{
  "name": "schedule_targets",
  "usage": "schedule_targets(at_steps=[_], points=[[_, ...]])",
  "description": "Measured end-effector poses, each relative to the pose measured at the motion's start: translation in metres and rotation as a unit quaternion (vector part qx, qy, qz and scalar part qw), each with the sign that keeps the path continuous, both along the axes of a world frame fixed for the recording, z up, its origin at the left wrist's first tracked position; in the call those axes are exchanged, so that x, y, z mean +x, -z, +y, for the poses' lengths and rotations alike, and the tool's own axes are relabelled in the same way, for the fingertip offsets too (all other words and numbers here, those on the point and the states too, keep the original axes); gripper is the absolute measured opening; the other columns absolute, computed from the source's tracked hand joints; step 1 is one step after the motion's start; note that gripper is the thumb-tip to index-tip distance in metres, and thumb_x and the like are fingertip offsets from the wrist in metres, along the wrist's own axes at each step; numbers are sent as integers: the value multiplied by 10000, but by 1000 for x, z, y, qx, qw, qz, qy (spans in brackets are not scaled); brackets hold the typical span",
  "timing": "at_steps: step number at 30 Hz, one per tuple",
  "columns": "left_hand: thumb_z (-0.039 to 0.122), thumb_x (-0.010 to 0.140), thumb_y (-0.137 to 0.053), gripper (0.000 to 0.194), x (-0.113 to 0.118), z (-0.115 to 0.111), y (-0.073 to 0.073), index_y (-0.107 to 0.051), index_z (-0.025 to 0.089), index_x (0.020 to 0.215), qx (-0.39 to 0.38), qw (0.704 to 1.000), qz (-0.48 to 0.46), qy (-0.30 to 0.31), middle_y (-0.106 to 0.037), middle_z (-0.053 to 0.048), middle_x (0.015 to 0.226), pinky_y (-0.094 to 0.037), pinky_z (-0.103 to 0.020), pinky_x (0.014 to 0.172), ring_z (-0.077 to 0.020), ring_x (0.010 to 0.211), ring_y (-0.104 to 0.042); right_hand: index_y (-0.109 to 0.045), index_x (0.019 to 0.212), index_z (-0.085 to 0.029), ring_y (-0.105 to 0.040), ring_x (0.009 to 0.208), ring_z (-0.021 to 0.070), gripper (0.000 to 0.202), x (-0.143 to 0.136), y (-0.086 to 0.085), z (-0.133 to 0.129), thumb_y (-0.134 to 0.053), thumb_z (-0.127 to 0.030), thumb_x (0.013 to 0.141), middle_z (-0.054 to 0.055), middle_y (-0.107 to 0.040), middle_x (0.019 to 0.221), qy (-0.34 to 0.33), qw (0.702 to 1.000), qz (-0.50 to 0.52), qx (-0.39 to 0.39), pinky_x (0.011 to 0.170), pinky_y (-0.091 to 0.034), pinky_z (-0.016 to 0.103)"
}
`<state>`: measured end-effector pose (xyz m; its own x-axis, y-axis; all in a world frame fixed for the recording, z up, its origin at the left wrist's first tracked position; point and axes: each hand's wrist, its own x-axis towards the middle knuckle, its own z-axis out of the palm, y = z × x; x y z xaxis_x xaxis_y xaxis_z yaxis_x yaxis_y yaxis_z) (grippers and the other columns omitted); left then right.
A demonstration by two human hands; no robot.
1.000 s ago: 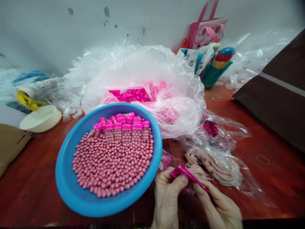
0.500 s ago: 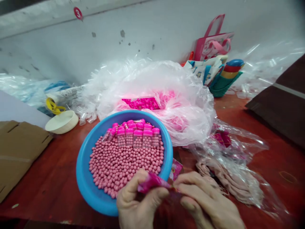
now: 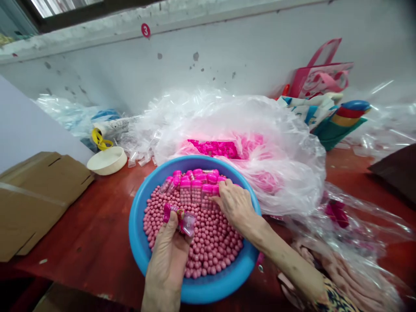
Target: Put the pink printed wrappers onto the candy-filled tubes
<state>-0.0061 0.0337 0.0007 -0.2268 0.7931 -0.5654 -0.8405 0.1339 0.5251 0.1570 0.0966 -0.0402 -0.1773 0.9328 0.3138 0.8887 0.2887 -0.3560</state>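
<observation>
My left hand point(image 3: 172, 255) is closed on a small pink plastic bag point(image 3: 180, 219), printed at one end and see-through at the other, held above the near left part of the beads. A blue basin point(image 3: 139, 242) holds many round pink beads point(image 3: 214, 247). On the beads toward the far side lie several small clear bottles with bright pink caps point(image 3: 196, 190), some with beads inside. My right hand point(image 3: 235, 203) reaches over the basin's right side. Its fingers are closed at the cap of a bottle at the right end of the row; they partly hide it.
Behind the basin sits a large clear plastic sack point(image 3: 282, 143) with pink pieces. On the left are flattened cardboard point(image 3: 42, 199) and a white round dish point(image 3: 107, 161). Plastic film point(image 3: 367, 234) and beige cloth point(image 3: 351, 281) lie on the right, with bags point(image 3: 321, 82) behind.
My hands, earlier together around the pink bag at the basin's near edge, are now apart. The left has brought the bag over the beads; the right has moved to the bottles. The view has shifted left.
</observation>
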Motion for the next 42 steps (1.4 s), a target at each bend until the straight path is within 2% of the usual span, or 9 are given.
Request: schedule_targets(at_steps=[7,11,13,19,23,31,34,37,42], points=[[81,903,-474,311,-4,3,0,-679,149,679,-9,1000,-30,-1,-726,-19,625,-525,-193,437,-125,540,-677,-570,1120,-103,-594,1061,292,357,-10,-4,-12,-644,-132,772,162,-623,1150,-29,998,59,-26,881,-481,440],[110,919,-454,319,-4,3,2,-685,149,702,-4,999,-49,-5,-719,-21,628,-522,-197,450,-124,550,-672,-582,791,-152,-651,708,203,47,-7,-15,-8,-609,-186,775,52,-680,759,-42,989,124,-62,666,-521,321],[118,918,-461,307,-3,2,2,-688,149,715,1,999,-53,-7,-724,-24,647,-525,-198,462,-125,566,-675,-528,690,-185,-605,558,142,152,-6,-21,-12,-524,-209,840,-5,-631,618,-50,984,156,-73,558,-496,254],[118,922,-454,327,0,2,0,-685,144,693,5,999,-53,-9,-717,-20,629,-519,-196,463,-121,553,-671,-523,765,-200,-621,680,179,100,-8,-15,-35,-536,-238,856,40,-642,766,-25,985,161,-54,622,-489,298],[126,933,-433,356,-3,3,-2,-675,144,672,-7,998,-52,-18,-708,-13,604,-511,-192,453,-115,530,-663,-501,715,-215,-586,583,175,177,-15,-4,-35,-525,-292,871,21,-608,663,-40,992,104,-57,566,-453,296],[118,924,-451,331,-2,1,-2,-679,143,686,-2,998,-54,-17,-712,-18,619,-518,-184,464,-114,544,-667,-571,910,-110,-649,641,285,263,-42,-20,-17,-458,-348,898,135,-655,674,-10,997,30,-76,528,-442,351],[107,919,-458,315,-2,0,0,-685,143,704,-1,998,-56,-18,-719,-23,637,-522,-188,468,-117,558,-670,-551,944,-123,-648,656,263,223,-42,-20,-20,-608,-264,780,102,-673,703,-13,994,43,-97,542,-448,327],[106,918,-459,312,-3,-1,1,-688,143,709,1,998,-58,-18,-719,-24,641,-519,-187,461,-116,555,-669,-547,803,-164,-604,557,216,133,-37,-20,-29,-619,-153,692,41,-640,622,-10,989,78,-129,513,-421,308],[106,922,-452,326,-1,-1,-1,-689,145,701,3,998,-58,-16,-723,-19,636,-529,-190,461,-114,545,-673,-592,825,-195,-610,590,167,104,-25,-25,-44,-488,-189,836,1,-653,655,-47,966,201,-157,568,-469,289]])
